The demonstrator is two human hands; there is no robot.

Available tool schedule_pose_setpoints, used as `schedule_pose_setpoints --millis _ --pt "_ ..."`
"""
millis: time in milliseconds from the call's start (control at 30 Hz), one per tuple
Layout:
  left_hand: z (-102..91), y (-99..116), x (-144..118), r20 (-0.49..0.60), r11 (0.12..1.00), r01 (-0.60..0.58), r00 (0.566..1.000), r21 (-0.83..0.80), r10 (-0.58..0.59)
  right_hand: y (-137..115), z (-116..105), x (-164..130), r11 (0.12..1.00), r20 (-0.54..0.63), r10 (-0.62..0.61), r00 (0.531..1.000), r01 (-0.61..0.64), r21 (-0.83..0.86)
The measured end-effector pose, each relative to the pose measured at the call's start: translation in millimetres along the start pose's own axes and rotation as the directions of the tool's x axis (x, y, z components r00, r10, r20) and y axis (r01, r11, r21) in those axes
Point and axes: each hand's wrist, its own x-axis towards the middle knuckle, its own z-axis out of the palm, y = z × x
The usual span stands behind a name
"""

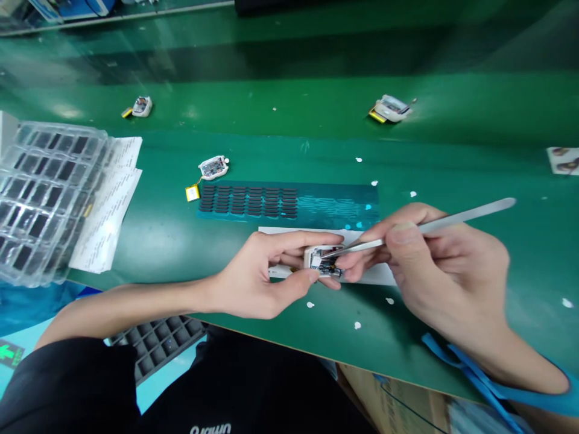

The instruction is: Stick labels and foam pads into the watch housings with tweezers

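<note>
My left hand pinches a small white device shell with an exposed circuit board, holding it just above a white paper strip on the green table. My right hand grips metal tweezers, whose tips rest on the board inside the shell. A blue sheet of small dark foam pads lies just beyond the hands.
Stacked clear plastic trays of dark parts sit at the left, beside printed paper sheets. Three more open white devices lie farther back. A dark gridded tray sits below the table edge. A blue strap circles my right wrist.
</note>
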Motion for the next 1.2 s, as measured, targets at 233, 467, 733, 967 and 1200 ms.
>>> schedule_pose_setpoints --millis 233,467,733,967,1200 --pt "0.5 1.0 -1.2 -0.013 1.000 -0.012 1.000 0.029 0.013 2.3 0.1 3.4 0.998 0.021 0.006 1.000 -0.007 0.061" --pt "0.7 0.0 -1.1 -0.019 0.999 -0.019 1.000 0.051 0.020 1.0 1.8 6.2 0.999 -0.003 -0.008 1.000 0.008 0.031" --pt "0.1 1.4 0.5 -0.021 0.998 0.000 1.000 0.055 0.001 -2.2 3.3 8.0 0.999 -0.009 0.035 0.999 -0.035 0.023" --pt "0.2 0.2 -0.1 -0.018 0.998 0.013 1.000 0.055 -0.012 0.7 1.8 5.9 0.997 0.023 0.059 0.998 -0.060 0.048" --pt "0.1 -0.6 0.3 -0.018 0.996 0.005 1.000 0.092 -0.003 1.0 3.7 2.6 0.999 0.036 0.035 0.999 -0.036 0.030"
